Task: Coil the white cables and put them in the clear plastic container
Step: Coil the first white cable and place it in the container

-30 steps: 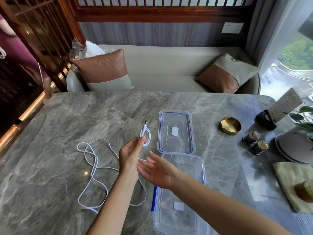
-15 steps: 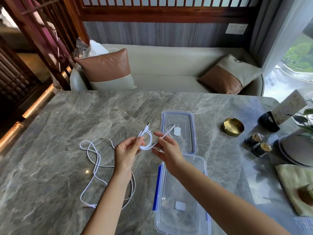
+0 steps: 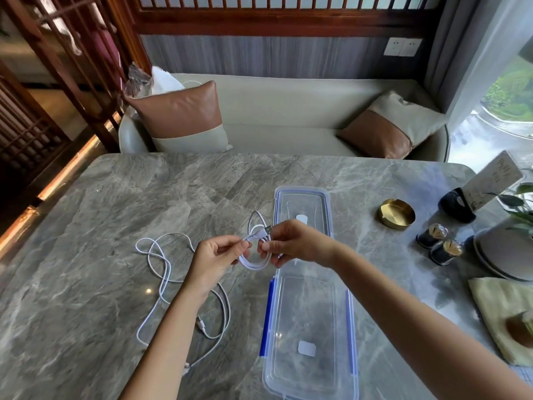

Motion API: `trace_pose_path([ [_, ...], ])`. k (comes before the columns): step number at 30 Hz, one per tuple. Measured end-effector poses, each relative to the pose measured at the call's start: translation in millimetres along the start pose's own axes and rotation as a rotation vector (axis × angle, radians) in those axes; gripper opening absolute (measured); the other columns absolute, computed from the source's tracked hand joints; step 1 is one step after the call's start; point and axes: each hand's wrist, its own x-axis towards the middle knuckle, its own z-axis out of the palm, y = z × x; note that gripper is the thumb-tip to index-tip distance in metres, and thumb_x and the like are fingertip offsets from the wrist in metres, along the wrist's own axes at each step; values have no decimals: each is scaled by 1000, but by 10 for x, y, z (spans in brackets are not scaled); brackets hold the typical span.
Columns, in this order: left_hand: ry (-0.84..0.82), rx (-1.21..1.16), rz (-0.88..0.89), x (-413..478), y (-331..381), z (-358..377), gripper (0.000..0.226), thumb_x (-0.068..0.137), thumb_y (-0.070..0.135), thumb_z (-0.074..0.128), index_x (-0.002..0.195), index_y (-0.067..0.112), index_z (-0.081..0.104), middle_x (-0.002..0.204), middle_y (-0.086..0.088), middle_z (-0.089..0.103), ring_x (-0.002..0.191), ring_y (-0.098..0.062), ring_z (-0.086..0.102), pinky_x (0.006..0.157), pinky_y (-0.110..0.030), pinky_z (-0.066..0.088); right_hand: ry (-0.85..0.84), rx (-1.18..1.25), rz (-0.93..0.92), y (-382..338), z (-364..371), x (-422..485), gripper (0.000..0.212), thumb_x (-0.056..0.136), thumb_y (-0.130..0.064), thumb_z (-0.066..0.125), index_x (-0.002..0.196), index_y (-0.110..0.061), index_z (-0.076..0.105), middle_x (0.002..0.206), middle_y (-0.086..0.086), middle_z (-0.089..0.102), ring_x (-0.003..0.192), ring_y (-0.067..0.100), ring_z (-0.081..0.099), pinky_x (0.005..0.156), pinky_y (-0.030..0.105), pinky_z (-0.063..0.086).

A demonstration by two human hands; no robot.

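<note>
A white cable [image 3: 161,272] lies in loose loops on the marble table [image 3: 101,215], left of centre. Its plug end is wound into a small coil [image 3: 255,262] held up between both hands. My left hand [image 3: 215,259] pinches the coil's left side. My right hand [image 3: 294,243] grips the right side near the USB plug. The clear plastic container [image 3: 310,339] with blue clips stands open just below my right hand. Its clear lid [image 3: 302,210] lies flat behind it.
A brass dish [image 3: 397,213], two small dark jars [image 3: 439,243], a card holder [image 3: 461,204], a potted plant [image 3: 513,249] and a green cloth [image 3: 504,316] crowd the table's right side. A sofa with cushions [image 3: 178,116] stands behind the table.
My right hand came up from open below the cable, took the loose strand and closed on the coil beside my left hand. The small coil has gained loops, and the loose cable has been drawn in.
</note>
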Motion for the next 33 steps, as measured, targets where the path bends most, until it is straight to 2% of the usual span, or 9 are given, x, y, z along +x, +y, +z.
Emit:
trace_pose_path([
  [2, 28, 0, 63, 19, 13, 15, 12, 73, 25, 66, 84, 20, 70, 71, 10, 73, 68, 2, 62, 64, -10, 48, -45, -34, 25, 1, -63, -1, 17, 91, -10, 58, 90, 4, 65, 75, 12, 61, 57, 5, 60, 59, 18, 56],
  [6, 150, 44, 227, 55, 123, -28, 24, 86, 11, 60, 105, 25, 64, 106, 9, 65, 93, 6, 59, 78, -7, 45, -163, -110, 57, 5, -103, -38, 14, 90, -15, 60, 78, -14, 67, 80, 12, 63, 62, 8, 60, 60, 17, 54],
  [10, -65, 473, 394, 99, 264, -29, 38, 86, 5, 59, 118, 25, 60, 126, 12, 56, 120, 3, 46, 101, -9, 30, -252, -130, 90, 9, -76, -49, 19, 91, -12, 58, 76, -20, 67, 75, -1, 65, 61, 5, 60, 61, 18, 54],
  [12, -136, 565, 372, 118, 258, 17, 31, 85, 8, 62, 112, 24, 65, 120, 8, 62, 118, -3, 50, 104, -18, 32, -274, -131, 95, 2, -67, -53, 18, 91, -12, 58, 77, -19, 67, 74, -3, 65, 61, 5, 60, 61, 18, 54],
  [14, -150, 547, 310, 113, 240, 48, 20, 84, 13, 64, 99, 23, 71, 103, 10, 69, 105, -4, 59, 97, -21, 40, -274, -119, 101, 5, -69, -52, 18, 91, -13, 58, 78, -19, 68, 75, -3, 66, 62, 5, 61, 61, 18, 54],
  [18, -126, 543, 293, 123, 164, 15, 20, 82, 14, 67, 80, 34, 71, 80, 22, 70, 83, -1, 64, 79, -12, 44, -245, -86, 109, 32, -111, -47, 15, 91, -13, 59, 80, -17, 68, 77, 0, 66, 63, 7, 60, 61, 17, 53],
  [24, -117, 453, 171, 119, 58, -44, 21, 84, 15, 65, 77, 33, 72, 70, 15, 72, 67, 2, 62, 68, -16, 48, -118, -37, 82, 111, -158, -35, 11, 89, -18, 62, 82, -10, 67, 79, 6, 64, 61, 5, 60, 60, 18, 54],
  [28, -142, 321, 9, 95, 10, -49, 23, 91, 19, 55, 80, 12, 74, 54, 9, 62, 56, -1, 55, 56, -15, 45, -30, 4, 66, 159, -153, -29, 12, 89, -16, 62, 80, -10, 67, 73, 5, 63, 60, 4, 61, 61, 18, 55],
  [33, -94, 61, -74, -16, -70, 77, 21, 92, 15, 51, 90, 15, 72, 69, 5, 62, 61, 2, 55, 61, -13, 50, 107, 87, 42, 213, -122, -28, 16, 90, -15, 61, 75, -11, 67, 63, -4, 65, 56, 3, 61, 57, 17, 53],
])
